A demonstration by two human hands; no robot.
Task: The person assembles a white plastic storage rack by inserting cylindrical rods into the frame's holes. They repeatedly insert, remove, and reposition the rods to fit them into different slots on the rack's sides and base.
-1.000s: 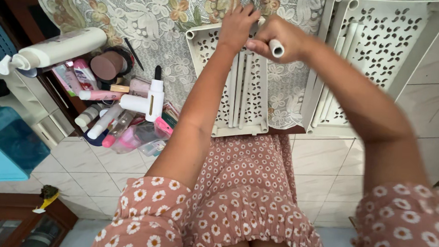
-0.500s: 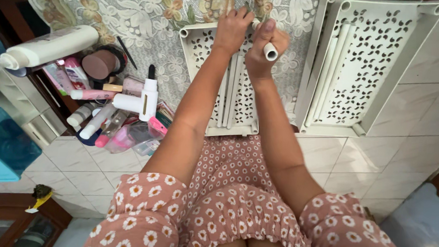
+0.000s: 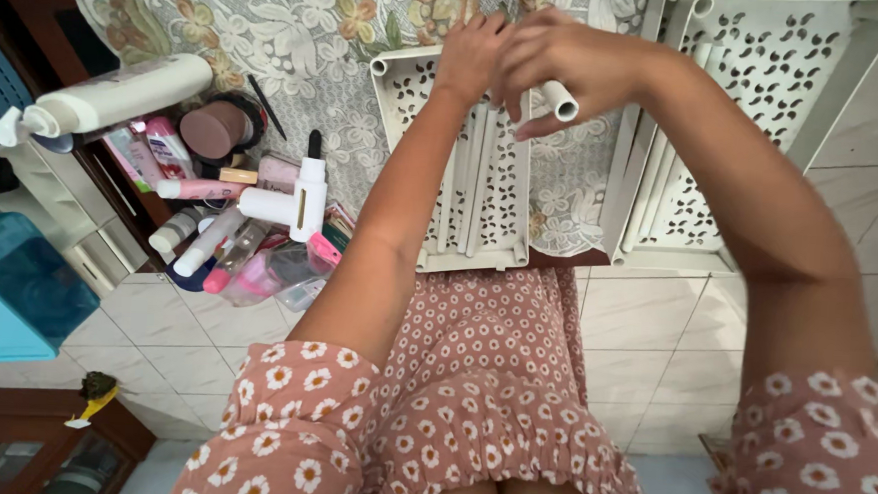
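Putting this rack together: my right hand (image 3: 569, 58) is wrapped around a white tube (image 3: 559, 99), held just above the far end of the tray (image 3: 483, 169). Left hand (image 3: 472, 53) presses down on the tray's far rim, fingers curled. I reckon the tube needs lining up with a corner socket next.
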